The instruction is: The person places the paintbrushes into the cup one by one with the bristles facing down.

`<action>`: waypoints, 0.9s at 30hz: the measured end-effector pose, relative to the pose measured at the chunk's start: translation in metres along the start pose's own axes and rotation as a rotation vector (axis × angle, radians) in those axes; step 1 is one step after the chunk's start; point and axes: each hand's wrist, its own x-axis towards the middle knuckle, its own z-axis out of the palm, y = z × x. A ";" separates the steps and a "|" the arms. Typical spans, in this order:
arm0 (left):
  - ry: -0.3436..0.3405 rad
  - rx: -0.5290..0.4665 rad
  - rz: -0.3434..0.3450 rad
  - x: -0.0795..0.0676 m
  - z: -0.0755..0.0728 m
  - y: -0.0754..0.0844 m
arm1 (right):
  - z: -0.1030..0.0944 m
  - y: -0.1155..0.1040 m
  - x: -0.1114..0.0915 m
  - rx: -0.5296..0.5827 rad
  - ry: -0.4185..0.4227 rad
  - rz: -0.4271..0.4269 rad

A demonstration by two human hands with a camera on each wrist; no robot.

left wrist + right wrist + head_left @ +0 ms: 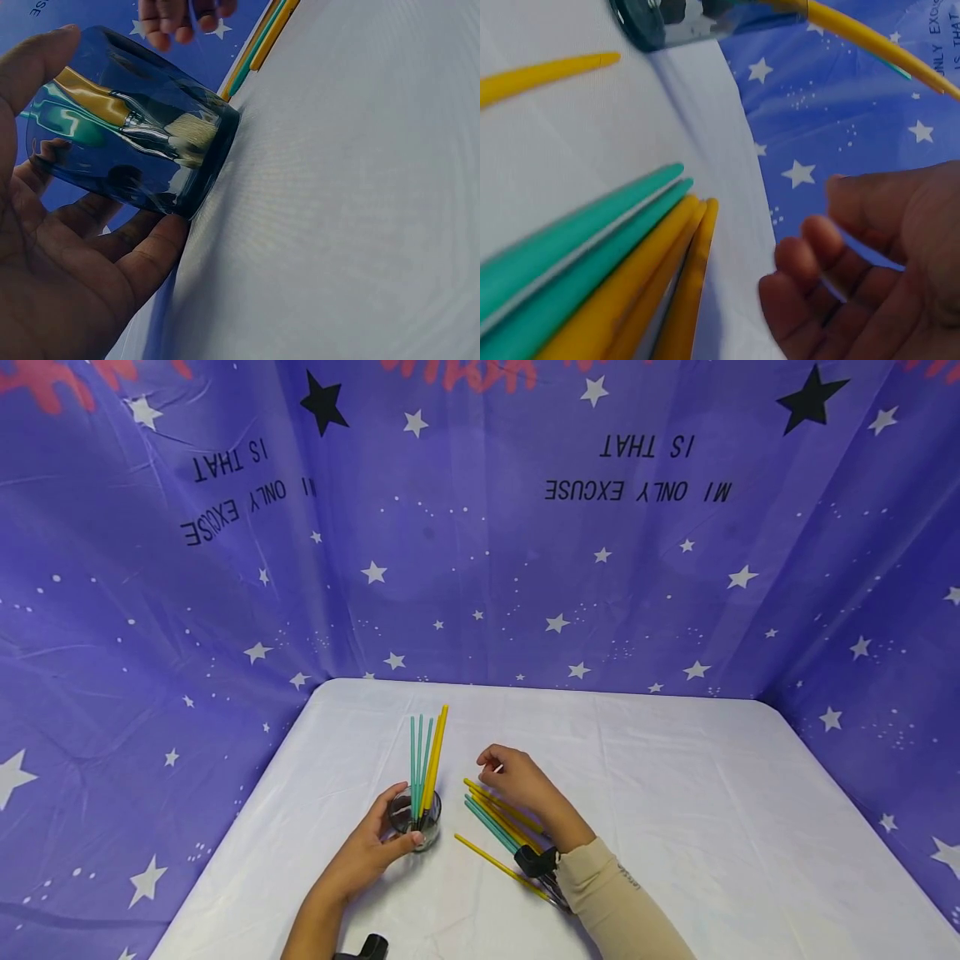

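Note:
My left hand (363,856) grips a clear drinking glass (97,161), thumb on one side and fingers round the other. Teal-handled paintbrushes (412,756) and yellow-handled paintbrushes (434,764) stand in the glass, handles up; the left wrist view shows pale bristles (193,137) near its base. To the right, my right hand (517,781) hovers with loosely bent fingers and nothing in them. Below it lie more yellow paintbrushes (622,311) and teal paintbrushes (592,221), side by side. Their bristle ends are partly hidden by the right wrist in the head view.
A single yellow paintbrush (495,864) lies a little apart, nearer the front. White cloth covers the table (675,793). Purple curtains with stars (517,568) hang behind and at both sides. Black straps and camera mounts (536,860) sit on the wrists.

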 end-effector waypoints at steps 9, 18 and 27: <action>-0.001 -0.006 -0.008 0.000 0.000 0.001 | -0.002 0.006 -0.001 -0.162 -0.091 0.061; -0.003 -0.005 -0.005 0.000 0.000 0.000 | -0.001 0.017 -0.006 -0.262 -0.133 0.004; -0.005 -0.016 -0.007 0.000 -0.001 0.000 | 0.000 0.017 -0.005 -0.319 -0.187 -0.003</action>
